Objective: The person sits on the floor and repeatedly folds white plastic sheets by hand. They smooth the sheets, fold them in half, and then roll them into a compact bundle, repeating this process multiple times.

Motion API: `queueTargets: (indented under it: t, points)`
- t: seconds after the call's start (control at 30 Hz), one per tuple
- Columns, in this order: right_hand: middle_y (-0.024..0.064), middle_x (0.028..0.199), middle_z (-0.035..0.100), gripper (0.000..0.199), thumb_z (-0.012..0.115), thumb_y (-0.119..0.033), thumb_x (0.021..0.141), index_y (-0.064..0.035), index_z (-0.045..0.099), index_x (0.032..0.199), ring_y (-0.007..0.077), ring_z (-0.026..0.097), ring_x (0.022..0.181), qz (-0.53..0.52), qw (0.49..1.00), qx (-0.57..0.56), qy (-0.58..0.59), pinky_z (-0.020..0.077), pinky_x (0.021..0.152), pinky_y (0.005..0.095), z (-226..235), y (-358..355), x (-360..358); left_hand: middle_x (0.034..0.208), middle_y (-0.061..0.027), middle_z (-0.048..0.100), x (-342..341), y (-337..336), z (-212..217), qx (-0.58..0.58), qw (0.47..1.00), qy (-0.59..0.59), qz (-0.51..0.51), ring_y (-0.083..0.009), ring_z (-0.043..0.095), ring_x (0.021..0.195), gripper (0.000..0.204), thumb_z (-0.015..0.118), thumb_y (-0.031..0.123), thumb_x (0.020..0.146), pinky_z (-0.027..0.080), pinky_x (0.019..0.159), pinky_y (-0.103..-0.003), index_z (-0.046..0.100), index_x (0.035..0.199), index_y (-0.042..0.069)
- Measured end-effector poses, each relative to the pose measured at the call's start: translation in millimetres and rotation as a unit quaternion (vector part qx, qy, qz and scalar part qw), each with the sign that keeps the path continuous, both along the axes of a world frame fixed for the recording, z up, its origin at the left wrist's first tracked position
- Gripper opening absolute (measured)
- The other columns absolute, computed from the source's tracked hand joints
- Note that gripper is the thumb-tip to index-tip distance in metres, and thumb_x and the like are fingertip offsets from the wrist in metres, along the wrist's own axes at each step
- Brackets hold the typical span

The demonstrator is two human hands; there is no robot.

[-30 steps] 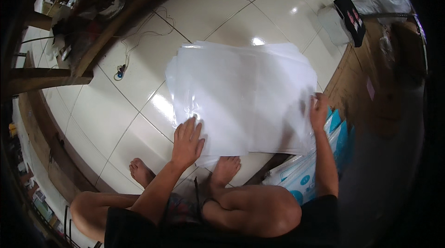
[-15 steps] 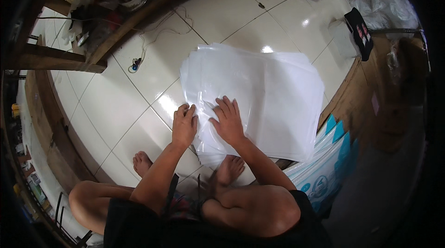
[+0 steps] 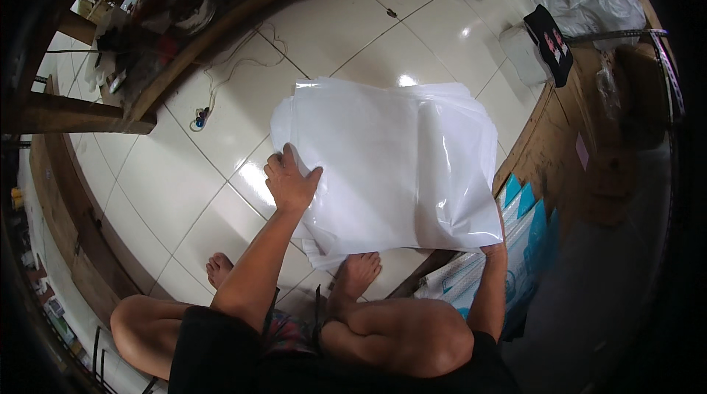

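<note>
A stack of white, glossy plastic sheets (image 3: 361, 158) lies fanned out on the tiled floor in front of me. My left hand (image 3: 292, 182) rests at the stack's left edge, thumb apart from the fingers. At the near right corner, my right hand (image 3: 495, 248) has hold of the top sheet, which is raised and creased there. The sheet hides most of that hand's fingers. Blue-and-white printed packaging sheets (image 3: 508, 247) lie beside my right forearm, partly covered by it.
My bare foot (image 3: 359, 276) is close to the stack's near edge. A wooden bench frame (image 3: 88, 113) stands at the far left. Wooden boards (image 3: 545, 132) line the right side, with a black cloth item (image 3: 551, 44) beyond. Thin string (image 3: 210, 96) trails across the floor.
My right hand has moved from the left part of the stack to its near right corner, where the top sheet is now lifted. The left hand stays at the left edge, its thumb spread wider.
</note>
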State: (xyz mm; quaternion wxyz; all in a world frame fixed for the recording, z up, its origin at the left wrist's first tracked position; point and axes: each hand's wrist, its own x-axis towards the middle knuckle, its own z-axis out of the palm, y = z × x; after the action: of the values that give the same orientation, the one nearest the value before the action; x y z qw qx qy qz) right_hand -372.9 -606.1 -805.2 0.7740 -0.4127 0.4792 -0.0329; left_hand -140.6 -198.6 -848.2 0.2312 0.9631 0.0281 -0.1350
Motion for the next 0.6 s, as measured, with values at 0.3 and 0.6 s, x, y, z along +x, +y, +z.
queueTargets:
  t: [0.3, 0.6]
  points:
    - [0.0222, 0.123, 0.058, 0.083, 0.067, -0.057, 0.084, 0.0056, 0.046, 0.135, 0.0305, 0.061, 0.104, 0.181, 0.773, -0.551, 0.259, 0.0446, 0.099, 0.0428, -34, -99, 43, 0.131, -0.0280, 0.039, -3, -11, -3, -0.059, 0.996, 0.004, 0.070, -0.0439, 0.042, 0.119, 0.099, 0.079, 0.040, 0.073, 0.040, 0.101, -0.050, 0.027, 0.146, -0.003]
    - [0.0103, 0.091, 0.063, 0.058, 0.076, -0.027, 0.082, 0.0054, 0.050, 0.123, 0.0166, 0.059, 0.077, 0.269, 0.772, -0.500, 0.285, 0.0500, 0.066, 0.0280, -64, -84, 87, 0.120, -0.0283, 0.044, -15, -6, 2, -0.016, 0.995, 0.081, 0.064, -0.0437, 0.046, 0.112, 0.097, 0.085, 0.043, 0.065, 0.043, 0.098, -0.050, 0.034, 0.129, -0.009]
